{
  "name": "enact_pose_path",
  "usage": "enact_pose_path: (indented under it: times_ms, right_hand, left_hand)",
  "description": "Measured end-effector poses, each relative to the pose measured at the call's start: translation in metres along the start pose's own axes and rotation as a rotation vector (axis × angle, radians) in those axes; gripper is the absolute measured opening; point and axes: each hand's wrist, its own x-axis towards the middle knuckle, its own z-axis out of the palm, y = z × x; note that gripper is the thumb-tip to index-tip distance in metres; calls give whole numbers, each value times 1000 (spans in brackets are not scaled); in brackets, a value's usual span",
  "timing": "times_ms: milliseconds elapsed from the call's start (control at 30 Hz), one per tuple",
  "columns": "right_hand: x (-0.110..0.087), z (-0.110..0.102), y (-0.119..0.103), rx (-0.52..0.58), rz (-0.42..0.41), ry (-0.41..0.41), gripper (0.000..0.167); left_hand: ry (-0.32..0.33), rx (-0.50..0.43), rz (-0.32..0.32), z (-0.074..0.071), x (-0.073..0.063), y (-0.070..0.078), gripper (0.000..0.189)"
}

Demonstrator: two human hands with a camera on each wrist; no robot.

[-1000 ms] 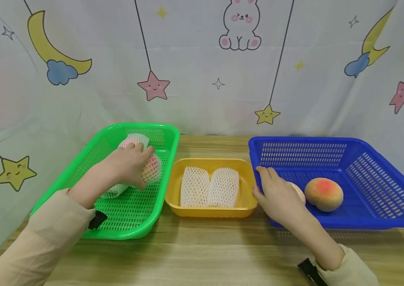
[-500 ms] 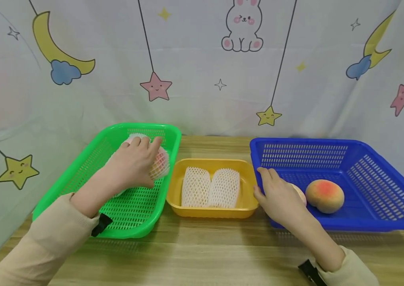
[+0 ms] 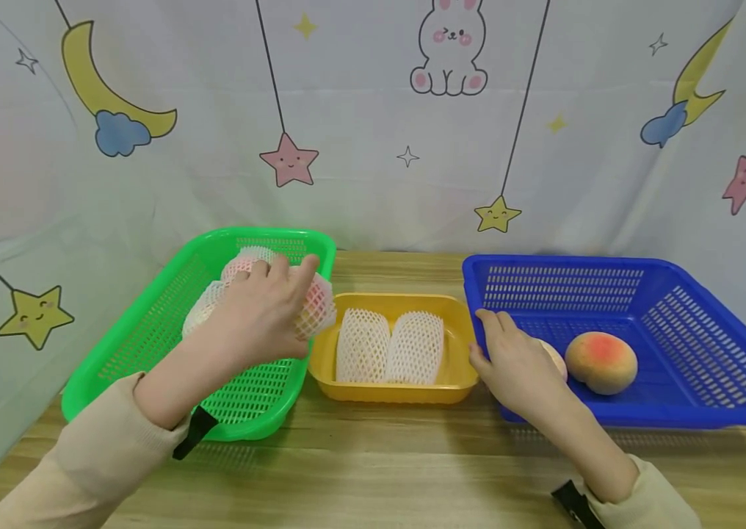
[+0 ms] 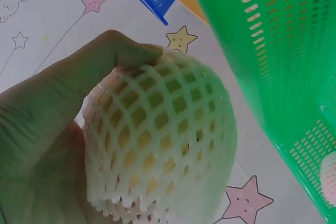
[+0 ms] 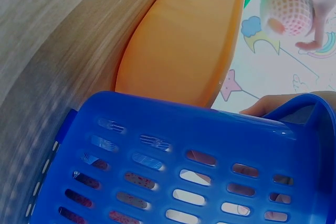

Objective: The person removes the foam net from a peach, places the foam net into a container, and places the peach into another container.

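**Netted peach [image 3: 316,307] gripped in the left hand [image 3: 263,312]**

Head view: holding the netted peach between thumb on the near side and fingers on the far side, with its right end jutting out past the grip, in front of the right rim of the green basket [image 3: 254,427]. Behind and left of the hand, more netted fruit [image 3: 201,308] in that basket. To the right, two white nets [image 3: 389,349] side by side in the yellow tray [image 3: 393,393]. Farther right, touching the left rim of the blue basket [image 3: 611,414] with the right hand [image 3: 518,367]; impossible to tell whether gripping it or only resting there. In that basket, two peaches [image 3: 600,362], the left one partly hidden.

Left wrist view: revealing, unlike the head view, the thumb pressed on the mesh, the jagged net edge, and a gap between held peach and basket wall.

Right wrist view: showing an uncovered patch at one end of the held peach, against the cloth [image 5: 286,72].
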Motion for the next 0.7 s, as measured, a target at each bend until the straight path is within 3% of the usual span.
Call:
enact_pose_path:
  times_ms: [133, 400, 700]
  right_hand:
    - [0, 0, 0, 0, -5, 9, 45]
    - [0, 0, -1, 6, -7, 9, 44]
    - [-1, 0, 0, 8, -9, 3, 45]
  left_hand:
    - [2, -30, 12, -1, 0, 6, 98]
    - [100, -60, 84, 1, -1, 20, 98]
    - [158, -90, 129, 5, -4, 34, 99]
